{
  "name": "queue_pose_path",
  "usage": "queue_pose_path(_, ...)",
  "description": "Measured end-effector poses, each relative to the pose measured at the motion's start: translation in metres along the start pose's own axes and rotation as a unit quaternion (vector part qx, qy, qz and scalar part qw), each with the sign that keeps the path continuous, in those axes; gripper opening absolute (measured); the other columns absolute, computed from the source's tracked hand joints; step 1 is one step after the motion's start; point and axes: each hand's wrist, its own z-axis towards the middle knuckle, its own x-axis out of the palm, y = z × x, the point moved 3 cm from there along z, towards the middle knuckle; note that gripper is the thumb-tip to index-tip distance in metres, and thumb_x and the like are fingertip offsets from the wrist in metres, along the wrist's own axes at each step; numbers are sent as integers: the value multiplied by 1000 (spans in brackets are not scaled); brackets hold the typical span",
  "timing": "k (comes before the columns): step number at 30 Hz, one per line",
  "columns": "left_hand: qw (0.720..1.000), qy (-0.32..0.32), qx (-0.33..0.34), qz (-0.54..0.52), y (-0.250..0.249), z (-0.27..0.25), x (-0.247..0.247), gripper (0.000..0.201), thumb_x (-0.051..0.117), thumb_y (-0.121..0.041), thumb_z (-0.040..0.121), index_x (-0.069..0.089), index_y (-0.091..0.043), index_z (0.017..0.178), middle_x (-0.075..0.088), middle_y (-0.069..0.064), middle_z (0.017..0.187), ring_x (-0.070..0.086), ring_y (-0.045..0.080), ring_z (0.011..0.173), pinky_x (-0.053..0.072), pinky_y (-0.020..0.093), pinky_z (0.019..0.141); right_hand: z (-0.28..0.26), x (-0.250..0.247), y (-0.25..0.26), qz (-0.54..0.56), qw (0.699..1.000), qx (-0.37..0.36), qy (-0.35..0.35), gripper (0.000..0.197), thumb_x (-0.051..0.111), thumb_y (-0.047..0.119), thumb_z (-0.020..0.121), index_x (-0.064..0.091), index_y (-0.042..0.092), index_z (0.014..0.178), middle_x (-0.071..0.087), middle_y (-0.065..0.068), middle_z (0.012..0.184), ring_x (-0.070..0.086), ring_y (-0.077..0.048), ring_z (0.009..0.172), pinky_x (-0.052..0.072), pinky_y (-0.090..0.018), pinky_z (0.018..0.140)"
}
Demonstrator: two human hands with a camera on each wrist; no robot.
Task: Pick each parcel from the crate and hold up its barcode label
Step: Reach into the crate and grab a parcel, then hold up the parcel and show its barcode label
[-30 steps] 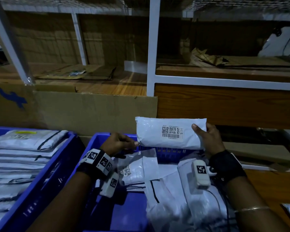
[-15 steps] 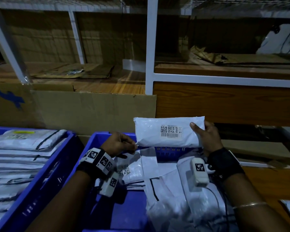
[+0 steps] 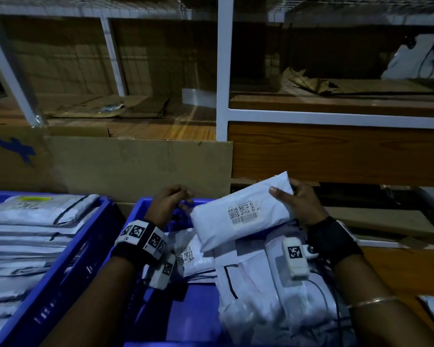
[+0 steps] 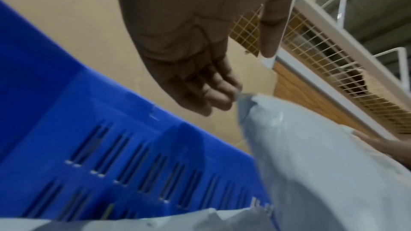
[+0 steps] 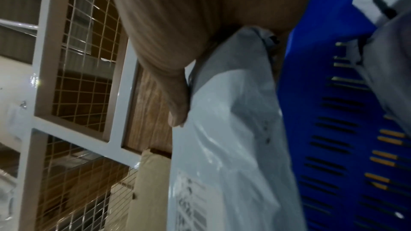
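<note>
Above the blue crate [image 3: 145, 209], my right hand [image 3: 303, 204] pinches 1 white parcel [image 3: 238, 219], label up; left hand [image 3: 171, 201] loose, empty; I should level it.

Right hand [image 5: 177, 32] grips a white parcel [image 5: 233, 138], its label [image 5: 192, 203] seemingly blurred

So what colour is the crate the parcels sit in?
Blue crate, with slotted walls; clearest in the left wrist view.

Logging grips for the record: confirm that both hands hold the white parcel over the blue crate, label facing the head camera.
Not both. Only the right hand grips the white parcel; the head view shows the left hand off it. The rest stands: blue crate, label facing the camera.
</note>
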Motion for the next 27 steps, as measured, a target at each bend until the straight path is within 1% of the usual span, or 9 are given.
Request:
queue_pose_path(3,998,59,17,25,1,-2,6,20,64,-19,77,68,-3,87,69,11,81,64,19,72,51,25,70,-1,16,11,-3,999,-6,43,22,73,11,84,69,6,105,75,-4,98,73,-22,85,59,-34,70)
queue_pose_path(8,989,139,21,46,1,-9,19,6,69,-8,84,70,-3,86,70,4,77,63,14,70,49,23,66,5,45,33,-48,988,5,147,23,73,11,84,69,5,106,75,-3,94,73,-16,80,55,-24,63)
queue_pose_path(12,982,180,-17,55,-1,-19,25,28,79,-15,76,70,4,94,73,19,91,69,28,80,55,33,70,12,69,47,-74,978,3,195,25,73,7,84,68,-3,107,74,-8,96,73,-16,81,55,-25,65)
queue_pose_path(16,985,168,-21,36,-3,-21,24,15,74,-3,80,72,2,93,73,20,92,70,29,81,57,36,72,16,76,51,-74,982,-12,172,32,74,9,83,66,1,113,72,-9,107,71,-18,91,56,-29,73)
queue_pose_path(18,990,143,-19,2,-4,-18,21,22,76,-4,78,70,5,98,72,24,95,69,33,83,56,42,75,15,74,47,-66,989,-14,133,46,74,14,84,57,11,127,65,-5,118,65,-17,102,56,-29,75)
queue_pose_path(20,992,113,-25,-41,-6,-16,18,27,75,-3,79,68,6,103,73,21,96,70,31,84,57,39,73,11,71,40,-40,994,0,102,56,72,17,86,46,19,136,59,-2,121,61,-17,104,54,-24,65)
queue_pose_path(22,994,88,-16,-58,-10,-15,16,17,70,2,83,68,4,99,75,11,86,72,21,76,56,28,63,5,70,29,-6,996,14,82,53,69,11,88,44,17,134,62,-5,116,63,-17,95,52,-19,57)
queue_pose_path(24,996,77,-9,-54,-7,-12,15,18,69,2,83,68,6,100,75,11,87,72,21,76,57,29,65,-2,71,13,-1,996,33,86,46,68,7,88,49,9,130,66,-14,111,66,-20,90,59,-26,66)
queue_pose_path(27,997,68,-1,-45,-3,-9,15,18,71,-1,81,68,4,98,74,16,94,71,27,84,57,35,72,-13,81,-9,-23,989,78,125,44,71,15,87,53,10,127,69,-24,107,68,-31,93,53,-54,85)
